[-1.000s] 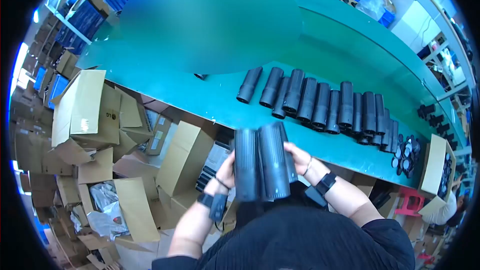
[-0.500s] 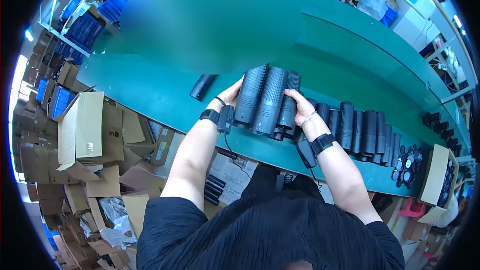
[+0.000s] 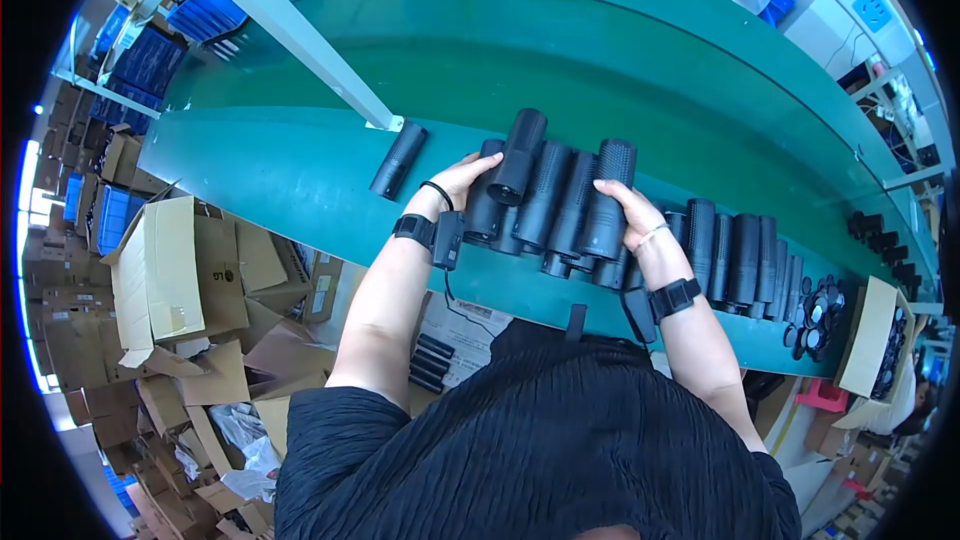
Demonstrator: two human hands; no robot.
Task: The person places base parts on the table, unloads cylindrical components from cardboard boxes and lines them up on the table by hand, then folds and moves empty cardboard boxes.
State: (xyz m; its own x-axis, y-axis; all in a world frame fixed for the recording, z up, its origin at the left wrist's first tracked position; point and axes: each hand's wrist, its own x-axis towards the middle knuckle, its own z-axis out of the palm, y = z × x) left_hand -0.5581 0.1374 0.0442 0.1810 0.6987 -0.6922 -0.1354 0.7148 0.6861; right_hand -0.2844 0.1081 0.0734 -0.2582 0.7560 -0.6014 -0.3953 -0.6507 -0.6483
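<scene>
My left hand (image 3: 462, 182) grips the left side of a cluster of black textured cylinders, its thumb against an upper cylinder (image 3: 521, 152) that tilts over the others. My right hand (image 3: 634, 212) closes round the cluster's right end, thumb on a cylinder with a perforated top (image 3: 607, 198). Between the hands, several more cylinders (image 3: 546, 194) lean side by side over the green bench (image 3: 300, 185). Their undersides and most of my fingertips are hidden. A single black cylinder (image 3: 399, 160) lies apart, left of my left hand.
Right of my hands runs a row of similar cylinders (image 3: 743, 258), then a pile of black round caps (image 3: 815, 318) and an open carton (image 3: 868, 340). A metal post (image 3: 300, 45) meets the bench at back left. Cardboard boxes (image 3: 165, 275) crowd the floor at left.
The cylinders between my hands have spread sideways, and one now sits higher, over the others. My right hand has moved right and slightly down.
</scene>
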